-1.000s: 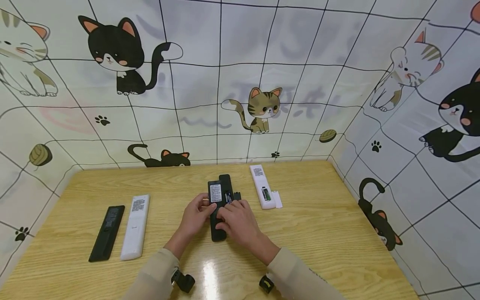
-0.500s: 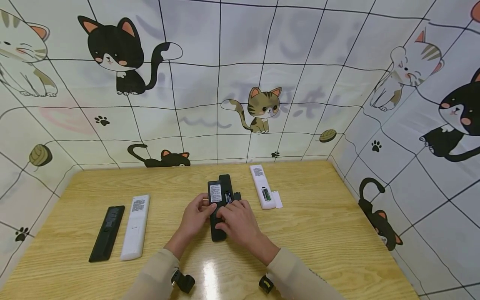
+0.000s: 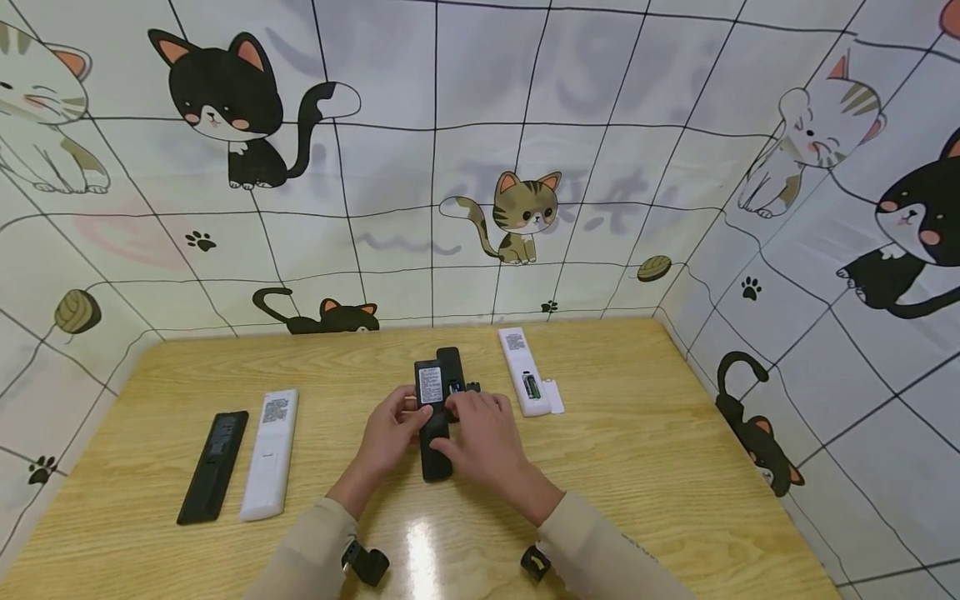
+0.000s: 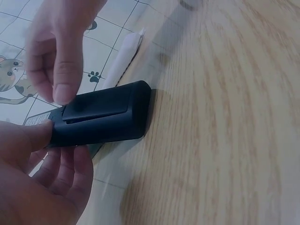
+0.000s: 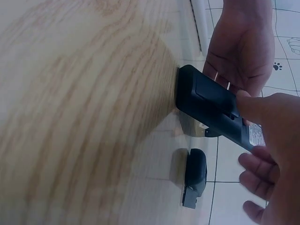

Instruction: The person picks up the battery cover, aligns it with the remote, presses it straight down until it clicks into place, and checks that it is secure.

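The left hand (image 3: pixel 392 427) clamps its fingers round a slim black plastic remote (image 4: pixel 101 129), back upward over the pale wooden counter (image 3: pixel 637 475), seemingly steadying its oblong cover (image 4: pixel 101 104) for the right hand (image 3: pixel 487 437), fingers apart.

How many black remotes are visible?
3: labelled black plastic remote in the left hand; open-backed black plastic remote beyond it, partly hidden; long black plastic remote at far left.

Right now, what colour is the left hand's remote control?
The remote control is black, clearest in the left wrist view.
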Demonstrator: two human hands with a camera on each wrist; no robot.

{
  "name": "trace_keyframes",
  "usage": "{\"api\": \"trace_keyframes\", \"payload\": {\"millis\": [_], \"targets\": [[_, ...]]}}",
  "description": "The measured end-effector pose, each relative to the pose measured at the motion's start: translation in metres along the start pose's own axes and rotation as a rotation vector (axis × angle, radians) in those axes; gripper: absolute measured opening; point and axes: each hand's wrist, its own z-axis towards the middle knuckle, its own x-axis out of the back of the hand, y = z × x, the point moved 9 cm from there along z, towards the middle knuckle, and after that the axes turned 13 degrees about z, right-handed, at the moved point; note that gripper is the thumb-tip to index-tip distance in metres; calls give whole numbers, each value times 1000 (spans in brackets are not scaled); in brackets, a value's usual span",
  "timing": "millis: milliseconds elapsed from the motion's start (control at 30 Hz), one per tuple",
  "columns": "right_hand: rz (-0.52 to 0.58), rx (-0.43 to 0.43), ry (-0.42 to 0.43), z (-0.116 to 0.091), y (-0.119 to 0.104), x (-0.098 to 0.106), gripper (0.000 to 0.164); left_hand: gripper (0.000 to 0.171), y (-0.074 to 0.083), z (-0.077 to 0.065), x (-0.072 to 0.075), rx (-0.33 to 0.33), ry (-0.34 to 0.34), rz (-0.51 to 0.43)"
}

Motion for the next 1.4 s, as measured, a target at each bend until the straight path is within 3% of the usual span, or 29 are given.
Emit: {"api": "trace_keyframes", "payload": {"millis": [200,833,1400], "targets": [[-59,-9,-44,0,5,-4,74,34,2,-1,1,-11,9,13],[-73,-18,-87,2,3,-12,66,38,3,-1,0,-23,11,7],[-53,-39,-133,4,3,-19,55,38,5,-2,3,-23,30,60]]}}
